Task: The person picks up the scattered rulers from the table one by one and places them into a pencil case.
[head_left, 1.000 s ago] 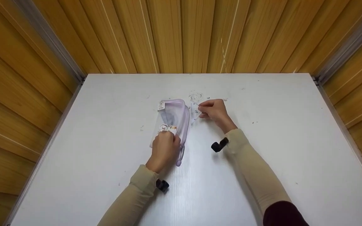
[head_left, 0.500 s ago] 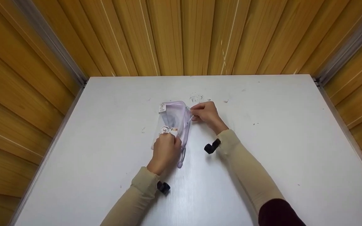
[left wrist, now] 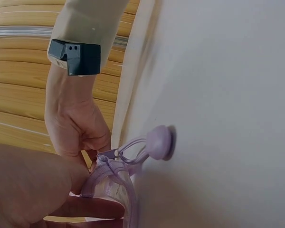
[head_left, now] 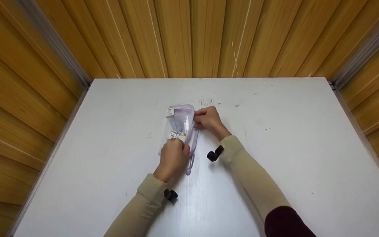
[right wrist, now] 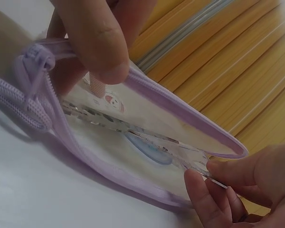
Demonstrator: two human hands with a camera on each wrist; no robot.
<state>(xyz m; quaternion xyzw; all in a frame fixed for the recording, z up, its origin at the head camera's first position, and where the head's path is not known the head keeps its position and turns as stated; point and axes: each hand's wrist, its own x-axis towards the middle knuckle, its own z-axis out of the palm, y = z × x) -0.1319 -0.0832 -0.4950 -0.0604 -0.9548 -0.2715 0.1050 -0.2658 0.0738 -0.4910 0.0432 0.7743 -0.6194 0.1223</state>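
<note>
A see-through pencil case (head_left: 179, 120) with a lilac zip edge lies unzipped on the white table. My left hand (head_left: 173, 156) grips its near end, thumb and fingers on the rim of the mouth. At its right side, my right hand (head_left: 209, 119) pinches a thin clear plastic set square (right wrist: 199, 170) with tick marks, partly inside the open mouth. Inside lie another clear patterned strip (right wrist: 92, 116) and a blue rounded shape (right wrist: 149, 149), only partly visible. A zip pull cord with a lilac bead (left wrist: 159, 142) hangs from the near end.
The white table (head_left: 275, 158) bears small dark scuffs behind the hands. Yellow wood-plank walls (head_left: 206, 39) stand behind it and at both sides. A black camera (head_left: 215, 153) sits on the right wrist, another camera (head_left: 170, 196) on the left.
My right hand has moved left from beside the pencil case to its opening, and the set square has gone partly inside. The left hand keeps its grip on the near end.
</note>
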